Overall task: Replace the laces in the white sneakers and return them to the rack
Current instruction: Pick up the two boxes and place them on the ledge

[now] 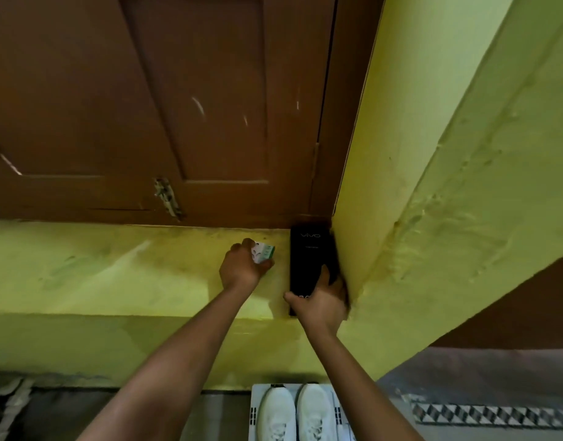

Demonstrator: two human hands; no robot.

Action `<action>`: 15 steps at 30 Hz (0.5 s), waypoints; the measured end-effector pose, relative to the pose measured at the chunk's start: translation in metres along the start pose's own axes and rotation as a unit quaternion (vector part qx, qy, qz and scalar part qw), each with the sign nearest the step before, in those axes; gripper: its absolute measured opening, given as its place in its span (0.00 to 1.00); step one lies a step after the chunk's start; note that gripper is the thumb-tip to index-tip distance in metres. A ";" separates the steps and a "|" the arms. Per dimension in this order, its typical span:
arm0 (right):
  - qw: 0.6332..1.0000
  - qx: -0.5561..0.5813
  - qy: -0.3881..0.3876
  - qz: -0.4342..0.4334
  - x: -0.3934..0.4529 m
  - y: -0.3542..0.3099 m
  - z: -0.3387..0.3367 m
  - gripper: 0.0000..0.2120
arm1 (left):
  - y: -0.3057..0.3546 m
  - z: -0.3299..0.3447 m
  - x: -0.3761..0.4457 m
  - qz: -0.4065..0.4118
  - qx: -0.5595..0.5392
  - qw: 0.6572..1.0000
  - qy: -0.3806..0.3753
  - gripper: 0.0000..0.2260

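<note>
A person is standing at a yellow ledge (98,268) that is running across the middle of the frame, under a brown door (152,106). Both arms are reaching up to it.

The left hand (243,267) is sitting in the middle of the frame. Its fingers are curling round a small white and green packet (264,251) and holding it. I am not able to tell what is inside; it may be the new laces, but that is only a guess.

The right hand (321,302) is just right of the middle. Its fingers are curling round the near end of a long black box (308,262), with the thumb lying along the box's near left edge. The box is lying on the ledge, tucked against the yellow wall (433,154) in the corner.

The white sneakers (296,412) are sitting at the bottom of the frame, side by side on a pale rack (257,405) on the floor. They are well apart from both hands. Laces are looking to be in them, though that part is too small and blurry to be sure.

I am thinking the job is only just beginning. The person is seeming to be gathering things from the ledge. The sneakers are not yet being touched, so swapping the laces and putting the pair back are both still waiting to be done
</note>
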State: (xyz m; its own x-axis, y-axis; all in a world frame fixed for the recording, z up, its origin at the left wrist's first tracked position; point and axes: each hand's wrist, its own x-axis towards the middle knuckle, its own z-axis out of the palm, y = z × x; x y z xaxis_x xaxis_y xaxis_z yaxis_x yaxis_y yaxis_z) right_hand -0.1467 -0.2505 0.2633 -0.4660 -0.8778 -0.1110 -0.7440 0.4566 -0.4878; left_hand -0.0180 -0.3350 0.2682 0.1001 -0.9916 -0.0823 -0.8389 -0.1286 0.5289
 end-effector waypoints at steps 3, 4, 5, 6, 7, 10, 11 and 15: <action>1.000 -0.001 -0.011 -0.013 0.012 -0.003 0.007 0.46 | 0.011 0.015 0.015 -0.015 0.005 1.000 -0.001 0.26; 1.000 -0.009 -0.014 -0.021 0.014 -0.003 0.008 0.45 | 0.013 0.018 0.018 -0.020 -0.001 1.000 -0.002 0.26; 0.999 -0.018 0.004 -0.039 0.016 -0.002 0.009 0.43 | 0.015 0.021 0.021 -0.023 -0.012 1.000 -0.004 0.26; 0.996 -0.032 0.039 -0.071 0.016 -0.001 0.010 0.41 | 0.016 0.023 0.024 -0.023 -0.025 0.999 -0.003 0.26; 0.992 -0.046 0.052 -0.102 0.016 0.003 0.013 0.39 | 0.016 0.025 0.026 -0.017 -0.037 0.999 -0.003 0.26; 0.978 -0.106 -0.005 -0.178 0.010 0.015 0.012 0.40 | 0.019 0.026 0.030 0.014 -0.083 0.996 -0.004 0.22; 0.971 -0.129 -0.016 -0.199 0.007 0.020 0.012 0.39 | 0.019 0.024 0.029 0.018 -0.097 0.995 0.000 0.20; 0.943 -0.170 -0.040 -0.283 0.009 0.027 0.002 0.28 | 0.005 0.021 0.015 0.050 -0.043 0.998 -0.011 0.13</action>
State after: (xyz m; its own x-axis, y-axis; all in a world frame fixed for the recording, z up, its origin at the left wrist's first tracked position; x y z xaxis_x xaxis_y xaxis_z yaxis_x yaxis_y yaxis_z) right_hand -0.1695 -0.2467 0.2472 0.0791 -0.9968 0.0118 -0.9796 -0.0799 -0.1844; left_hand -0.0319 -0.3506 0.2524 0.0054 -0.9990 -0.0435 -0.7951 -0.0307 0.6057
